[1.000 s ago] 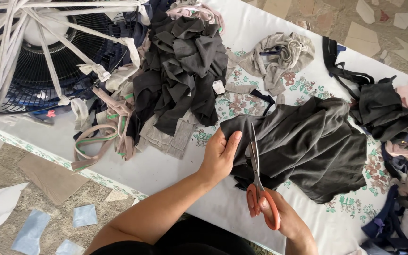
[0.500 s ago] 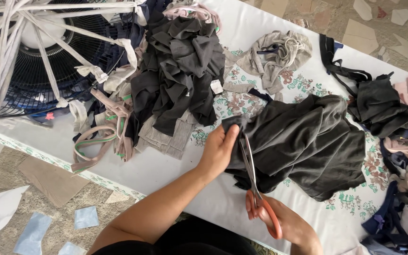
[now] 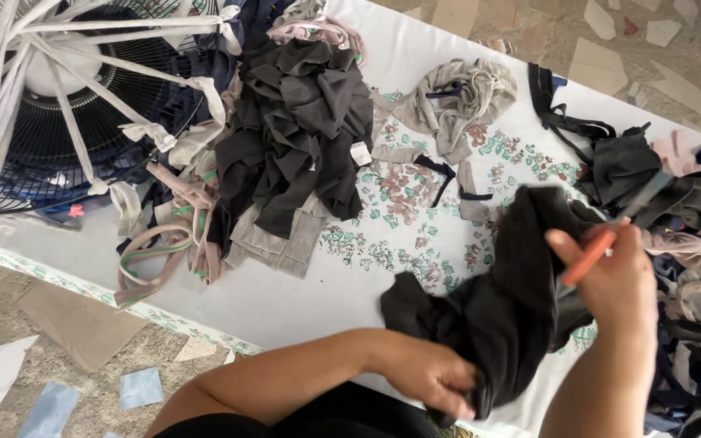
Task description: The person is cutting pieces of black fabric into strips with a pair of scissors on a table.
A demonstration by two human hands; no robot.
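A dark grey cloth (image 3: 496, 300) is bunched and lifted off the white floral table cover (image 3: 399, 203) at the near right. My left hand (image 3: 432, 377) grips its lower end near the table's front edge. My right hand (image 3: 618, 280) is raised beside the cloth's upper part and holds orange-handled scissors (image 3: 602, 239), blades pointing up and right; it is blurred.
A pile of dark grey fabric (image 3: 302, 122) lies at the table's middle left, next to a fan (image 3: 50, 113) draped with cloth strips. A beige bundle (image 3: 460, 101) lies at the back. More dark clothes (image 3: 675, 195) crowd the right edge. Paper scraps lie on the floor.
The cloth lay flat with the scissors cutting into it; now it is gathered up and lifted. My left hand moved to its near end, and my right hand swung the scissors up to the right.
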